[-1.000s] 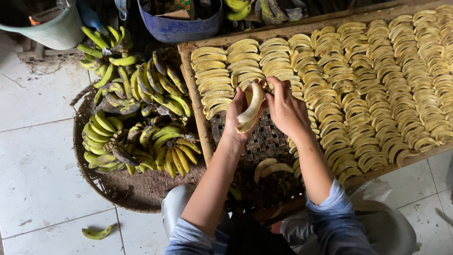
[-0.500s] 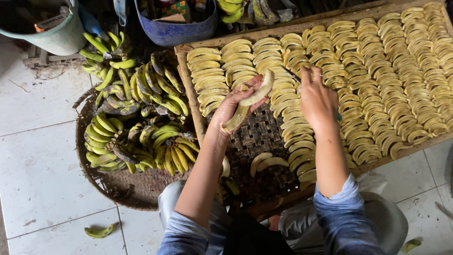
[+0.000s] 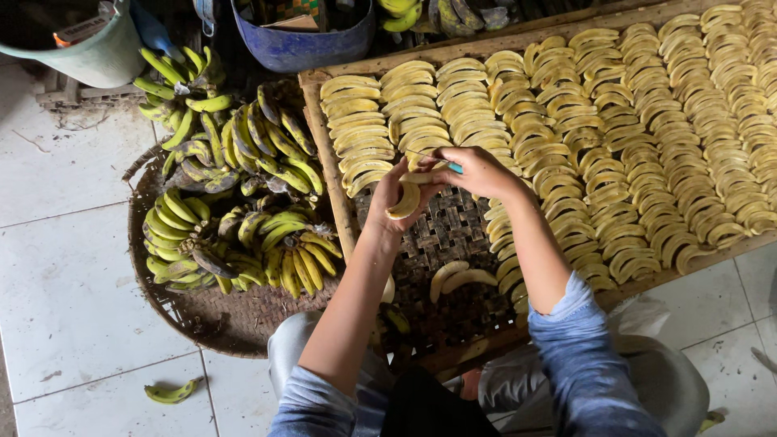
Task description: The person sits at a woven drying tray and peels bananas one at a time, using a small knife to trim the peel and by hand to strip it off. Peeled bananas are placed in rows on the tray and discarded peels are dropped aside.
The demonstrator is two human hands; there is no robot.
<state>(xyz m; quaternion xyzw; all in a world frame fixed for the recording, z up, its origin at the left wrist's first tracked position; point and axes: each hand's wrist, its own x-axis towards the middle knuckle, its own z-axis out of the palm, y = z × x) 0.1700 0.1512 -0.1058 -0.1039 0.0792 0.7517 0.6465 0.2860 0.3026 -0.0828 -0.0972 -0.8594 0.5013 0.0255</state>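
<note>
My left hand holds a peeled pale banana above the woven drying tray. Just to its right, my right hand grips a thin knife with a blue handle, the blade lying against the banana. Two peeled slices lie on the bare weave below my hands. Rows of peeled bananas fill the tray from its far left edge to the right.
A round woven basket on the left holds bunches of green-yellow bananas. A pale green bucket and a blue tub stand at the top. One loose banana peel lies on the white tiled floor.
My right hand came back from the rows on the right to the banana in my left hand, now with the knife against it. My left hand lowered slightly.
</note>
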